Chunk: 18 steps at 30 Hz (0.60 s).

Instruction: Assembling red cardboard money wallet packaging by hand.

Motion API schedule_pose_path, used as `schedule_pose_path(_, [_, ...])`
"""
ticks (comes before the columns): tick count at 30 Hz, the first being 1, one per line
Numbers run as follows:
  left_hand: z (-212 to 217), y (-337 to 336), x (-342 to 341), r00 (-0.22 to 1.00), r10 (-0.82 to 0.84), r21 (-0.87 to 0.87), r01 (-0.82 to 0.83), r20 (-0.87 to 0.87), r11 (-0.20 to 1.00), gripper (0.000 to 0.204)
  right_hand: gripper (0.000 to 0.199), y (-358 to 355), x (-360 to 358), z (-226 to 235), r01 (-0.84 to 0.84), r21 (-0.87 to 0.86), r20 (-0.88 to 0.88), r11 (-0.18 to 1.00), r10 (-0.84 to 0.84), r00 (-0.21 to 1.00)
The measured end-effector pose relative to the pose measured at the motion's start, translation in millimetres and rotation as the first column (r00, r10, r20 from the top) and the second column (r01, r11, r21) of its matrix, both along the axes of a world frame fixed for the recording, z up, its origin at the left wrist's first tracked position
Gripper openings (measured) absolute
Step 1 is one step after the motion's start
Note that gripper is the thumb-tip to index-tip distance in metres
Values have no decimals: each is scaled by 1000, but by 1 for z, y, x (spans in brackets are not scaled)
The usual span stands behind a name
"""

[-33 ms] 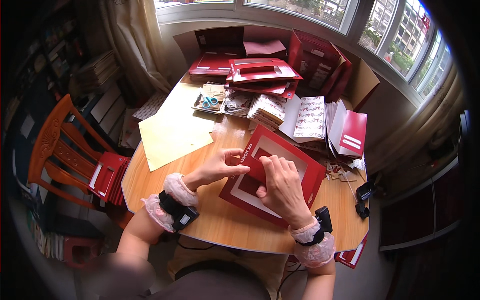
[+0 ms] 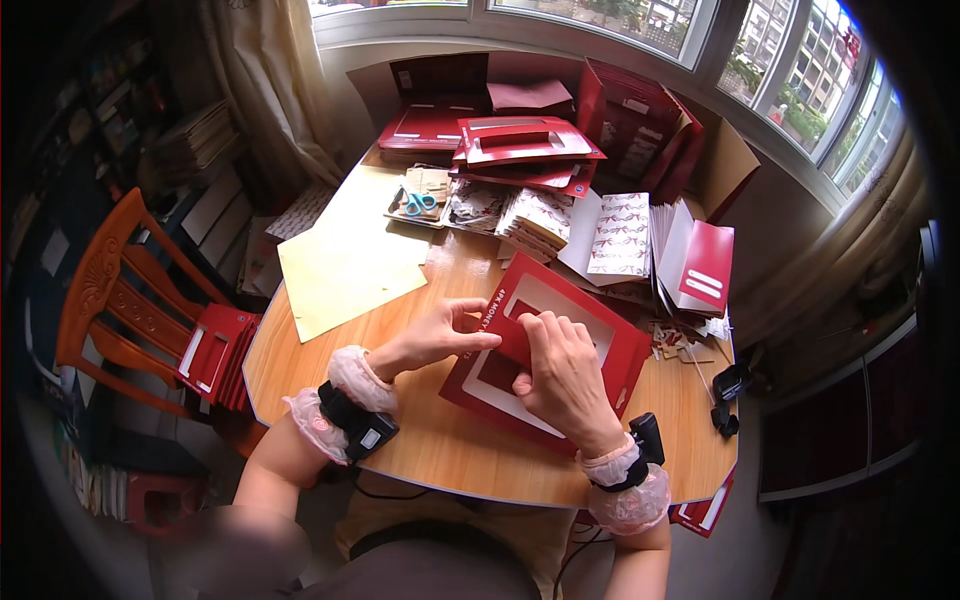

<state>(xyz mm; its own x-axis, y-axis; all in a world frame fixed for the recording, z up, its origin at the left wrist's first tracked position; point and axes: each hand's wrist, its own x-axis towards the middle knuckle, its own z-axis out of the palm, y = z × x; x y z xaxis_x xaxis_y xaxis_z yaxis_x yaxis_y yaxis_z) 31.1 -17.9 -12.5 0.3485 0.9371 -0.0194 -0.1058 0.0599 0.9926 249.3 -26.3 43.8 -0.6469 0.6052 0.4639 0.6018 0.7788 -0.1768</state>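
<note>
1. Flat red card frame with a white inner border and a cut-out window (image 2: 600, 330), lying tilted on the round wooden table (image 2: 450, 450), close to the near edge and just in front of the body.
2. Left hand (image 2: 440, 338) at the frame's left edge, fingers curled in narrow, thumb and forefinger pinching the card's edge near the window.
3. Right hand (image 2: 562, 375) laid over the middle of the frame, fingers close together and bent, pressing down on a smaller dark red card piece (image 2: 515, 340) inside the window; whether pinched or only pressed, cannot tell.
4. Frilly pale pink cuffs with black wrist devices (image 2: 358, 420) on both wrists.
5. Pale yellow paper sheets (image 2: 345, 260) spread on the table to the left of the frame, apart from it.
6. Blue-handled scissors (image 2: 420, 202) further back, resting on a small tray of paper scraps.
7. Stacks of patterned white-and-red printed cards (image 2: 620, 235) behind the frame, beside a leaning red folder (image 2: 705, 265).
8. Pile of red cardboard box parts (image 2: 520, 145) at the far side under the window.
9. Orange wooden chair (image 2: 110, 300) at left, with red flat pieces (image 2: 215, 350) stacked on its seat.
</note>
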Motion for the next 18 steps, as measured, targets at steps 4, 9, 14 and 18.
schedule_pose_path(4, [1,-3,2,995,-62,-84,56,-74,995,43,50,3,0,-11,-9,-87,-20,996,7,1000])
schedule_pose_path(9, [2,-5,11,993,-98,-94,93,-59,991,43,46,5,-2,-20,-147,-161,-73,976,136,988])
schedule_pose_path(14, [2,-3,8,996,-81,-195,71,-44,978,43,45,5,5,-17,-64,-220,-39,973,57,998])
schedule_pose_path(18, [5,-2,12,998,-66,-237,63,-5,970,43,44,6,17,-15,-6,-300,21,954,13,1000])
